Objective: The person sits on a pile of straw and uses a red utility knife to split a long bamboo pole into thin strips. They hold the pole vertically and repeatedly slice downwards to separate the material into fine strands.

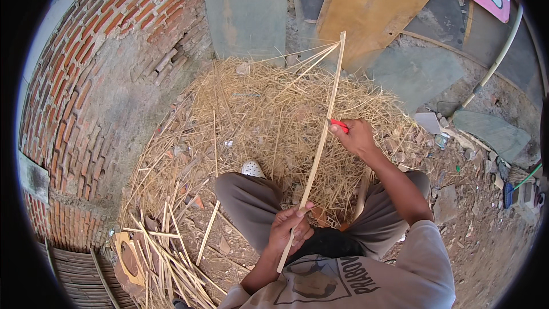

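A long pale bamboo strip (322, 143) runs from my lap up over a heap of shavings. My left hand (290, 227) grips its lower end near my knee. Farther up the strip, my right hand (358, 136) holds a small red-handled knife (339, 125) against its edge. Thin slivers peel off the strip's far tip (320, 57). I sit with my knees bent, in grey trousers.
A big heap of straw-coloured bamboo shavings (251, 109) lies in front of me. Cut bamboo sticks (160, 246) are piled at my lower left. A brick wall (103, 40) curves on the left. Boards and slabs (372, 0) lean behind, with rubble on the right.
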`<action>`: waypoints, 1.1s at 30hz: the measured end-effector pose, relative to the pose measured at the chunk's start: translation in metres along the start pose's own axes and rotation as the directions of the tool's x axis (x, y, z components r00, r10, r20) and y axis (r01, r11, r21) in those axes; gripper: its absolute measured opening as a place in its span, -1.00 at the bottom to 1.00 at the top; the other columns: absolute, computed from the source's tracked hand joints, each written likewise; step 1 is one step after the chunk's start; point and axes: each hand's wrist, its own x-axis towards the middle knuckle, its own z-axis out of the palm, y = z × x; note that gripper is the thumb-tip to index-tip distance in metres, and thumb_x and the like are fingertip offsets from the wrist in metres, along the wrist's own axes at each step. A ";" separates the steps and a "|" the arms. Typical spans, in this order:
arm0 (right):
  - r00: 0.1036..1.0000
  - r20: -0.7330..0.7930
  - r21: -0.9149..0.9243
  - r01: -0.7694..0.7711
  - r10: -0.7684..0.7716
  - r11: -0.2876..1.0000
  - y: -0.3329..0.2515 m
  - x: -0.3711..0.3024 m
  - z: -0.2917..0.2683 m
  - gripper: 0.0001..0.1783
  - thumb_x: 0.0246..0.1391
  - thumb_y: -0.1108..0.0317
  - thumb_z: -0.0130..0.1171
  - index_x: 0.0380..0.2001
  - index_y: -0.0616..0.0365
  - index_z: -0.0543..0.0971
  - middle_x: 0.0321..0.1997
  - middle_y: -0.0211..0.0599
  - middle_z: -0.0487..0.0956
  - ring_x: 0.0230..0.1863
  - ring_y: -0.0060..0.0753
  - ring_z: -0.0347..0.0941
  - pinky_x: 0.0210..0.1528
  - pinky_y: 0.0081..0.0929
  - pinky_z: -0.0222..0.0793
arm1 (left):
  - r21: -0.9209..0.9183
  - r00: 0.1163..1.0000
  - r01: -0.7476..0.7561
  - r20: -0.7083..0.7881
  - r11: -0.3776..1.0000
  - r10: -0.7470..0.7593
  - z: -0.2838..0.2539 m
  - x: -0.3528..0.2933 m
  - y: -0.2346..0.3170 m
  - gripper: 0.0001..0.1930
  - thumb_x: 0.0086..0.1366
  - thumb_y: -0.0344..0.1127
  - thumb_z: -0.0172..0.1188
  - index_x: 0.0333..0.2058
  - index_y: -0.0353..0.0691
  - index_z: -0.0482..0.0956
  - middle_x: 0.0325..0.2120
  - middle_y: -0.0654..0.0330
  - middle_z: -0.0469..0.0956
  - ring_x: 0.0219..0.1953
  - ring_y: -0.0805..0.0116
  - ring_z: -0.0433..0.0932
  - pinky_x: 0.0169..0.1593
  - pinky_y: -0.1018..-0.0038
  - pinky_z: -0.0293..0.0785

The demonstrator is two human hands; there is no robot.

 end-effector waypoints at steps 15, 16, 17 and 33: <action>0.978 -0.189 -0.220 0.044 -0.087 0.975 0.027 0.015 -0.015 -0.21 -0.10 -0.52 0.04 -0.73 0.08 0.55 -0.86 -0.24 0.37 -0.76 -0.18 0.37 -0.63 -0.22 0.27 | -0.076 0.990 0.134 0.058 0.988 -0.130 -0.007 -0.028 -0.010 -0.73 0.42 -0.34 0.00 0.01 -0.30 0.49 -0.78 0.36 0.23 -0.80 0.59 0.15 -0.59 0.57 0.10; 0.975 -0.194 -0.252 0.058 -0.109 0.966 0.026 0.017 -0.021 -0.21 -0.10 -0.52 0.04 -0.72 0.09 0.55 -0.85 -0.24 0.37 -0.76 -0.17 0.38 -0.63 -0.22 0.27 | -0.069 0.990 0.139 0.044 0.988 -0.136 -0.008 -0.032 -0.010 -0.74 0.42 -0.34 0.00 0.00 -0.30 0.50 -0.78 0.36 0.23 -0.80 0.59 0.15 -0.60 0.57 0.10; 0.971 -0.199 -0.285 0.072 -0.133 0.956 0.026 0.017 -0.024 -0.21 -0.10 -0.52 0.05 -0.72 0.09 0.55 -0.85 -0.24 0.38 -0.75 -0.17 0.39 -0.62 -0.22 0.28 | -0.062 0.990 0.143 0.030 0.988 -0.141 -0.008 -0.037 -0.008 -0.74 0.42 -0.34 0.00 0.00 -0.30 0.50 -0.78 0.35 0.23 -0.80 0.59 0.14 -0.60 0.57 0.09; 0.892 -0.426 -0.260 -0.279 0.150 0.924 0.080 0.046 -0.073 -0.31 -0.03 -0.40 0.07 -0.54 0.08 0.66 -0.70 -0.09 0.52 -0.56 0.01 0.51 -0.45 -0.11 0.39 | 0.338 0.951 0.304 -0.157 0.891 -0.265 -0.043 -0.131 0.027 -0.75 0.38 -0.35 0.08 -0.06 -0.37 0.55 -0.78 0.37 0.23 -0.77 0.60 0.18 -0.65 0.61 0.08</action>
